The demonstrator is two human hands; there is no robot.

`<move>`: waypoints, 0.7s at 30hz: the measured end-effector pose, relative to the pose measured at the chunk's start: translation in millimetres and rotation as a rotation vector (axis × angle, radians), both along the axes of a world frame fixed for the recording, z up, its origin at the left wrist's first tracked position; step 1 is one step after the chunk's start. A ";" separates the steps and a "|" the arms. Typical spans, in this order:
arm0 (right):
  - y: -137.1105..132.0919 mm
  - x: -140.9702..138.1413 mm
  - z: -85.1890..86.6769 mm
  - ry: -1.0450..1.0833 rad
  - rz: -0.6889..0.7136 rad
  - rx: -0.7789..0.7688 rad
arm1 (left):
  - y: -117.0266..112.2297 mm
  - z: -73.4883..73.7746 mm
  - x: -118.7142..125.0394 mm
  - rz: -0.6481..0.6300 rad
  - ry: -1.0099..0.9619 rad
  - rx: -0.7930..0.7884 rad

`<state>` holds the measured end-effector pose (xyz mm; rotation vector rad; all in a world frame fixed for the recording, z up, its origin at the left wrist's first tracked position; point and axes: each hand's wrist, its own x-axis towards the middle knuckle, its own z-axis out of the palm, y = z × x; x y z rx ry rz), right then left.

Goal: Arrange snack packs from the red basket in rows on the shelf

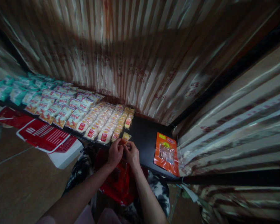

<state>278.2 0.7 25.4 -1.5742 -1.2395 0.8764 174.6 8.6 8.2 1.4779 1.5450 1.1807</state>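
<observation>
Both of my hands pinch a small yellow snack packet [126, 137] at the front edge of the black shelf [143, 137]. My left hand [116, 153] has its fingertips on the packet's left side. From the right, my right hand [132, 153] grips its near corner; the lower part is hidden by my fingers. Just beyond and left lie short rows of similar yellow packets [128, 120]. Beside those run rows of round white crackers [105, 136] in clear wrappers with red labels.
An orange snack bag [166, 154] lies at the shelf's right end. White snack bags [63, 115] and teal bags [17, 93] fill the left. Red baskets [45, 133] stand below, and a red bag or basket [121, 183] sits between my knees. Striped wrapped sheeting [140, 56] lines the back.
</observation>
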 end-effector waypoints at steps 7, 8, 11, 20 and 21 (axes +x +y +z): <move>18.5 4.2 -0.8 -0.080 -0.060 0.004 | 1.8 -7.0 12.5 -0.060 0.010 0.220; 20.9 4.8 -1.7 -0.083 -0.064 0.000 | 1.6 -6.6 13.3 -0.080 0.038 0.251; 28.3 6.0 -4.1 -0.080 -0.071 0.009 | 3.4 -4.9 14.0 -0.121 0.105 0.290; 51.1 8.2 -3.0 -0.070 -0.082 0.002 | 21.2 -6.6 23.6 -0.213 0.139 0.283; 53.4 8.4 -3.1 -0.077 -0.080 -0.003 | 22.5 -7.1 25.5 -0.218 0.139 0.282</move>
